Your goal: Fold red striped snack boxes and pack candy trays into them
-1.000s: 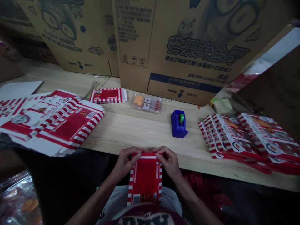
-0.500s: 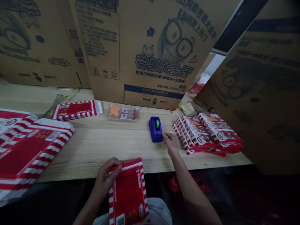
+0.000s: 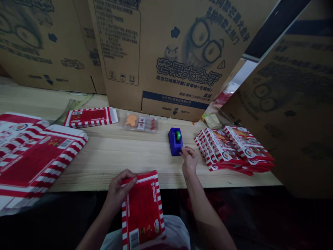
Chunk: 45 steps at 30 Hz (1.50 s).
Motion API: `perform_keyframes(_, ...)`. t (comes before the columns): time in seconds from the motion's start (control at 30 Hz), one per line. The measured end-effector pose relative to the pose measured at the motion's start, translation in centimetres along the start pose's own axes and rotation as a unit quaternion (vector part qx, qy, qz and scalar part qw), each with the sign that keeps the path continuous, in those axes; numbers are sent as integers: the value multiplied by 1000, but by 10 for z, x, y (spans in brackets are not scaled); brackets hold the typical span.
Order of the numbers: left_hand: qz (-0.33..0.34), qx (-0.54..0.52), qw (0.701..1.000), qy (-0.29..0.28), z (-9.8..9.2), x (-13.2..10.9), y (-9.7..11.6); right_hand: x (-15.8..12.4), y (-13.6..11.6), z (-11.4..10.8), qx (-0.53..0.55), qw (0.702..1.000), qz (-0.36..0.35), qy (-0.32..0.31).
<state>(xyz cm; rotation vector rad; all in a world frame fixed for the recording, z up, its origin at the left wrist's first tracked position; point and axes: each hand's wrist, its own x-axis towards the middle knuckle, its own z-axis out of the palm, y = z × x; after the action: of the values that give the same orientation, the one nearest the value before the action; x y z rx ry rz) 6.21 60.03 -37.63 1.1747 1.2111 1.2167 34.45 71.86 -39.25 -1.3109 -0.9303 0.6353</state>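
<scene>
My left hand [image 3: 121,187] grips the upper left corner of a flat red box [image 3: 143,208] with red-and-white striped sides, its thumb on the printed face. The box is tilted above my lap, its barcode low on the left. My right hand [image 3: 189,158] is closed in a pinch at the near end of a blue tape dispenser [image 3: 172,142], which carries a small green roll of tape [image 3: 178,135]. Whatever lies between those fingertips is too small to make out.
Striped cartons [image 3: 44,156] lie stacked at left, with a smaller striped box [image 3: 90,116] behind. A clear packet of sweets [image 3: 140,123] sits mid-table. Several filled packs [image 3: 234,149] are piled right of the dispenser. Large cardboard boxes [image 3: 125,93] wall off the back.
The whole view has shifted slightly. My right hand remains pinched at the dispenser's near end, and my left hand still holds the red box.
</scene>
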Motion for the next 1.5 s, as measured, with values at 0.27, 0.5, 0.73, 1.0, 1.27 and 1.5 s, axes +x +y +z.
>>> perform_keyframes(0.27,-21,-29,999,10,7,2,5,-17,18,-8,28,998,33,40)
perform_keyframes(0.5,9,-63,998,-20,12,-1,7,-21,-25,-26,9,991,80,-106)
perform_keyframes(0.73,28,-49,995,-81,22,4,19,-4,-132,55,-158,551,-110,-812)
perform_keyframes(1.0,28,-42,997,-62,23,-2,22,-33,-138,108,-339,369,-277,-820)
perform_keyframes(1.27,75,-14,995,-66,25,-12,34,-25,-106,91,-216,490,32,-844)
perform_keyframes(1.5,136,6,988,-74,25,-17,46,-32,-59,73,2,466,376,-801)
